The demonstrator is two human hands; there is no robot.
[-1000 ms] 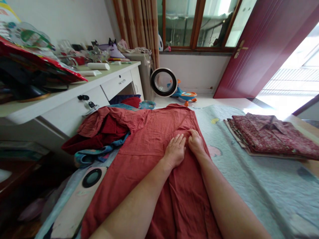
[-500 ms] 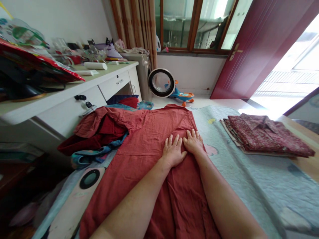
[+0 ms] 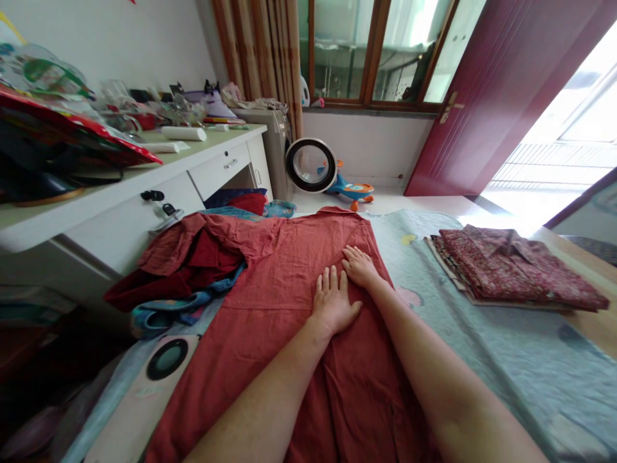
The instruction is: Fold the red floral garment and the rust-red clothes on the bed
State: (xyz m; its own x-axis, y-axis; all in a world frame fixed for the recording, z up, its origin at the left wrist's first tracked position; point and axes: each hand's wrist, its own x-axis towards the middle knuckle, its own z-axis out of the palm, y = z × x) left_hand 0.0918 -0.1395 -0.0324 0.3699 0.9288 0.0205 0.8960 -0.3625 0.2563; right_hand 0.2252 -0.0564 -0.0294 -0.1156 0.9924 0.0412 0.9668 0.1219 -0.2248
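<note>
1. Your left hand [image 3: 332, 302] lies flat, palm down and fingers spread, on the red shirt [image 3: 289, 308]; it grips nothing.
2. Your right hand [image 3: 359, 267] lies flat too, just beyond the left and a little to its right, near the shirt's right edge; its fingers are stretched out and hold nothing.
3. The two hands sit close together, the right one's wrist just beside the left one's thumb.
4. The shirt is spread along the bed, its far end toward the floor by the window and its near end under your forearms.
5. It rests on a pale green quilt [image 3: 482, 360] with faint cartoon prints.
6. To the left of the shirt a heap of clothes [image 3: 183, 263] in dark red and blue touches it.
7. To the right, well apart from your hands, a folded patterned shirt [image 3: 511, 267] lies on the quilt.
8. Farther left stands the white bench [image 3: 144, 193], cluttered on top.
9. Beyond the bed, a round fan [image 3: 311, 165] and a toy car [image 3: 351, 191] stand on the floor below the window.
</note>
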